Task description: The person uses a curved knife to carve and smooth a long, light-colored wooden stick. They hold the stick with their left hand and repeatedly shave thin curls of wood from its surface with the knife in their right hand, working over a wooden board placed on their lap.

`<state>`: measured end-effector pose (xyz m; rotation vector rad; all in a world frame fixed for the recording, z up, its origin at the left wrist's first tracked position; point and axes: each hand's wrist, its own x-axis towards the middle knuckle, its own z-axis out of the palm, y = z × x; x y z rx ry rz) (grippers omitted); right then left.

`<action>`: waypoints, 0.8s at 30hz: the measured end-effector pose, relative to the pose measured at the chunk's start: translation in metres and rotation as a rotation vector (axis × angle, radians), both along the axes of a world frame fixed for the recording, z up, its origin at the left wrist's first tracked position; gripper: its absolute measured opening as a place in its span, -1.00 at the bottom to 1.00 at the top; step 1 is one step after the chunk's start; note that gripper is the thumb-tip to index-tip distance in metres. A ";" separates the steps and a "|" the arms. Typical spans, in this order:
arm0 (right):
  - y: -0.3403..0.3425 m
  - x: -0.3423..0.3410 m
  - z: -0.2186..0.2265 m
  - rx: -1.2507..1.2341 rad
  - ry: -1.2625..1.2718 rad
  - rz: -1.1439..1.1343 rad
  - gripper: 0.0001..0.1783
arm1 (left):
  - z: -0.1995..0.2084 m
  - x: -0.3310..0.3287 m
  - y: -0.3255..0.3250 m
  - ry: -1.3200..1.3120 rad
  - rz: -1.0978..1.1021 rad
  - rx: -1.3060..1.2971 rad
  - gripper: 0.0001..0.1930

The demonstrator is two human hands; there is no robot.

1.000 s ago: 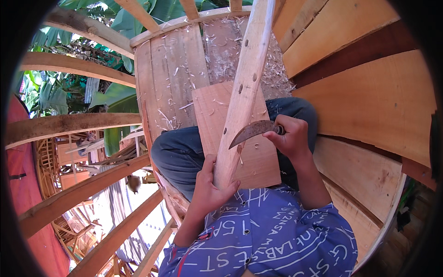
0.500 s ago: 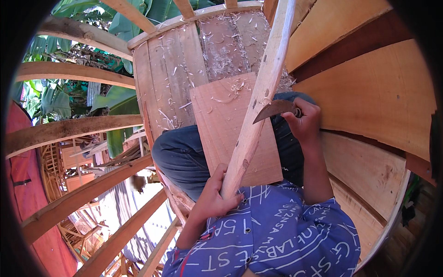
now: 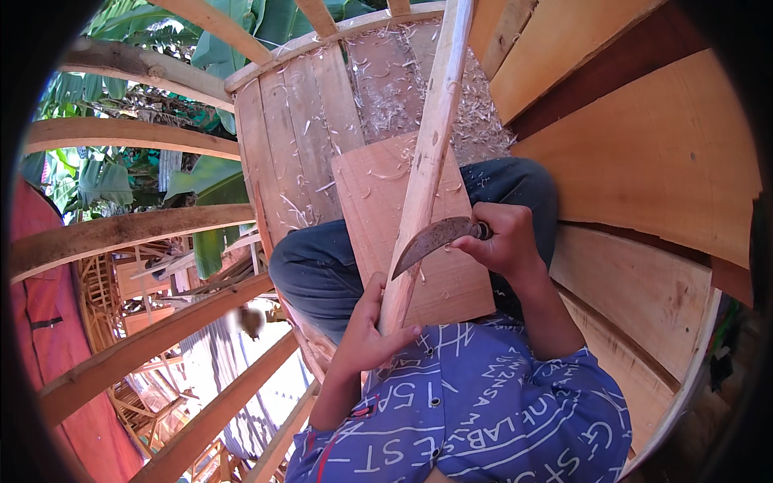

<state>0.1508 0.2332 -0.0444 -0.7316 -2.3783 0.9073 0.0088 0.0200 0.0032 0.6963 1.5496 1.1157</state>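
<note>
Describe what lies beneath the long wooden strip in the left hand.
Beneath the wooden strip are a flat wooden board and, farther off, planks strewn with shavings. The surfaces directly under it are covered, so any shavings there cannot be seen.

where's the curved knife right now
In the head view, the curved knife is just right of centre, in the right hand, its blade crossing the long wooden strip.
</note>
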 end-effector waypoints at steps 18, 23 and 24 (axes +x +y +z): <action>0.045 0.025 -0.001 -0.160 0.051 -0.295 -0.32 | -0.011 0.013 -0.017 -0.522 -0.065 -0.081 -0.31; -0.008 -0.001 0.011 -0.121 -0.043 -0.008 -0.33 | -0.010 -0.002 -0.006 -0.748 0.053 0.020 -0.48; -0.012 -0.004 0.011 -0.116 -0.038 -0.010 -0.32 | -0.008 -0.003 -0.004 -0.687 0.062 0.033 -0.48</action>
